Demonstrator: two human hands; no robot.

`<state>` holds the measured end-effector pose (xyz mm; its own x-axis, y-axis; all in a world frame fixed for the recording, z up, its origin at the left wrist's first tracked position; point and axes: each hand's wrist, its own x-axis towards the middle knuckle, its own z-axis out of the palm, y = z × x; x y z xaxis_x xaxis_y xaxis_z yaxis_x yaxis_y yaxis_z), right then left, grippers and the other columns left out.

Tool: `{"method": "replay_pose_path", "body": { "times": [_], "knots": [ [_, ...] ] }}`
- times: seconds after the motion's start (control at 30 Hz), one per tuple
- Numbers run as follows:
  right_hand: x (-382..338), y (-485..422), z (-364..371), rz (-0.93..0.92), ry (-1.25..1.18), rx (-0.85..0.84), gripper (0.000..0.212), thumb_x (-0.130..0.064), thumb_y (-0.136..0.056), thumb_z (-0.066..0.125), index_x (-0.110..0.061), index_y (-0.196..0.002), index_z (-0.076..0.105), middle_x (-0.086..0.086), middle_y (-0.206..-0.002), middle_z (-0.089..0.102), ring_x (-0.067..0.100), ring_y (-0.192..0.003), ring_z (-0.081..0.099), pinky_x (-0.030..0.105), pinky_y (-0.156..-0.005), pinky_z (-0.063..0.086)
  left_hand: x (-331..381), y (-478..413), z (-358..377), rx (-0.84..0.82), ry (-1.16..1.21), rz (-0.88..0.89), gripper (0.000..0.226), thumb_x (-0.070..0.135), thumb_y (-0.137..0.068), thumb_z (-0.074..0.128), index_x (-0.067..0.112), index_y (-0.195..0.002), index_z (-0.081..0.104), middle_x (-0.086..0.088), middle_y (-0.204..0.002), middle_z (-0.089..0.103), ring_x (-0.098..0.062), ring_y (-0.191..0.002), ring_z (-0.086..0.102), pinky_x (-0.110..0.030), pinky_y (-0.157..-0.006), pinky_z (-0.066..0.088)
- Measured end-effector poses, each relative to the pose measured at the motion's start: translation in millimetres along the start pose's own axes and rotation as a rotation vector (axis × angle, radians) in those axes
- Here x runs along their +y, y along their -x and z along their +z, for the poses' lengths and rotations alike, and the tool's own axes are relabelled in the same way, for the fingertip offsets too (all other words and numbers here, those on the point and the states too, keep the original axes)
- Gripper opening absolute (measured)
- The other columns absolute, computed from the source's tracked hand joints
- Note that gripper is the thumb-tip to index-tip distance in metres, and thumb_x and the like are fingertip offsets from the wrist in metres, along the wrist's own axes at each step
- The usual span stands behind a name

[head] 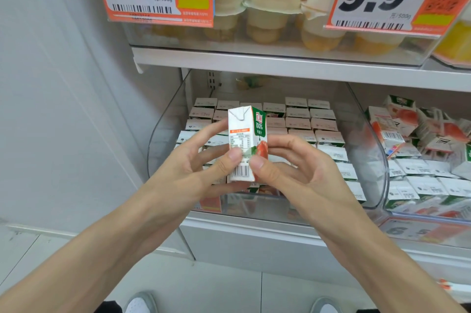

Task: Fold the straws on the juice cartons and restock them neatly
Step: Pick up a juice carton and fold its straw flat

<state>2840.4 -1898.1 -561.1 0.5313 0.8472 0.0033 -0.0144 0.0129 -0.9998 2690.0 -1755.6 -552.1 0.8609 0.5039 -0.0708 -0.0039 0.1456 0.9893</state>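
Note:
A small white, green and red juice carton (246,134) stands upright in front of the shelf, held by both hands. My left hand (196,167) pinches its lower left side, thumb on the barcode face and fingers behind. My right hand (290,167) pinches its lower right edge, thumb on the front and fingers curled behind it. No straw shows on the faces toward me. Behind it, a clear plastic bin (163,134) holds several rows of the same cartons (305,124), standing neatly with their tops up.
A second clear bin (420,149) on the right holds similar cartons, some tumbled in a loose heap. The upper shelf (254,63) carries jelly cups and two orange 9.9 price tags. A white side panel stands at left. Shoes and tiled floor lie below.

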Motion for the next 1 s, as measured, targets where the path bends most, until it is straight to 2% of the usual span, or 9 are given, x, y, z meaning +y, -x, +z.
{"method": "replay_pose_path", "body": {
  "times": [0.1,0.17,0.23,0.3,0.4,0.53,0.73,0.87,1.0],
  "knots": [
    [-1.1,-0.5,0.8,0.0,0.025,0.003,0.047,-0.039,-0.077,0.087,-0.032,-0.122,0.074,-0.01,-0.121,0.076,0.014,-0.106,0.078,0.031,-0.091,0.062,0.2,1.6,0.3,-0.041,-0.003,-0.004,0.052,0.025,-0.099,0.065,0.034,-0.149,0.056,-0.002,-0.13,0.077,-0.026,-0.116,0.076,-0.028,-0.09,0.063],
    [-0.9,-1.1,0.7,-0.017,0.077,0.034,0.04,-0.029,-0.082,0.088,-0.034,-0.12,0.077,-0.008,-0.118,0.076,0.01,-0.108,0.075,0.031,-0.093,0.063,-0.2,1.9,-0.9,0.002,-0.021,0.007,0.053,0.021,-0.098,0.068,0.034,-0.148,0.057,-0.004,-0.126,0.079,-0.027,-0.113,0.077,-0.028,-0.092,0.062],
    [0.3,-1.7,0.3,-0.025,0.112,0.058,0.036,-0.025,-0.084,0.087,-0.036,-0.118,0.08,-0.005,-0.114,0.076,0.014,-0.106,0.074,0.034,-0.094,0.063,0.4,1.7,-2.3,0.039,-0.04,0.008,0.053,0.021,-0.095,0.072,0.036,-0.145,0.059,-0.005,-0.122,0.08,-0.027,-0.111,0.078,-0.028,-0.089,0.063],
    [1.0,-1.6,-0.3,-0.012,0.08,0.053,0.039,-0.025,-0.086,0.086,-0.036,-0.123,0.078,-0.004,-0.112,0.078,0.016,-0.104,0.076,0.03,-0.093,0.062,2.0,2.1,-3.4,0.038,-0.041,-0.003,0.052,0.027,-0.094,0.073,0.038,-0.143,0.061,-0.003,-0.123,0.08,-0.026,-0.111,0.078,-0.026,-0.088,0.063],
    [1.0,-1.9,-1.7,-0.004,0.036,0.056,0.048,-0.023,-0.088,0.084,-0.036,-0.132,0.07,-0.008,-0.111,0.081,0.011,-0.103,0.078,0.018,-0.09,0.059,3.0,2.0,-3.8,0.007,-0.023,-0.012,0.049,0.034,-0.096,0.07,0.042,-0.144,0.062,-0.003,-0.127,0.078,-0.025,-0.115,0.076,-0.025,-0.092,0.061],
    [1.2,-2.3,0.7,-0.009,0.052,0.043,0.047,-0.022,-0.091,0.08,-0.038,-0.134,0.068,-0.007,-0.112,0.081,0.011,-0.104,0.078,0.019,-0.093,0.059,1.0,0.7,-1.8,0.046,-0.037,-0.01,0.048,0.034,-0.094,0.072,0.046,-0.14,0.064,0.0,-0.126,0.079,-0.025,-0.112,0.078,-0.021,-0.09,0.06],
    [1.4,-2.4,1.0,-0.019,0.062,0.042,0.043,-0.023,-0.093,0.076,-0.039,-0.132,0.07,-0.01,-0.112,0.08,0.007,-0.105,0.076,0.015,-0.089,0.057,-1.4,-1.1,1.2,0.059,-0.081,-0.04,0.043,0.032,-0.098,0.067,0.028,-0.141,0.068,0.004,-0.13,0.077,-0.019,-0.115,0.076,-0.025,-0.094,0.061],
    [2.0,-3.0,0.8,-0.018,0.072,0.033,0.04,-0.021,-0.095,0.076,-0.041,-0.129,0.071,-0.011,-0.11,0.08,0.005,-0.103,0.076,0.012,-0.084,0.056,-2.1,-1.2,0.5,0.06,-0.084,-0.057,0.038,0.031,-0.1,0.067,0.028,-0.138,0.07,0.005,-0.13,0.077,-0.019,-0.115,0.076,-0.022,-0.098,0.058],
    [1.6,-2.1,0.5,-0.009,0.078,0.023,0.04,-0.023,-0.094,0.077,-0.036,-0.131,0.071,-0.012,-0.111,0.081,0.005,-0.104,0.077,0.015,-0.092,0.057,-2.9,-1.8,-0.9,0.067,-0.093,-0.074,0.042,0.033,-0.098,0.069,0.029,-0.14,0.067,0.005,-0.129,0.077,-0.02,-0.115,0.076,-0.024,-0.102,0.056]
  ]
}}
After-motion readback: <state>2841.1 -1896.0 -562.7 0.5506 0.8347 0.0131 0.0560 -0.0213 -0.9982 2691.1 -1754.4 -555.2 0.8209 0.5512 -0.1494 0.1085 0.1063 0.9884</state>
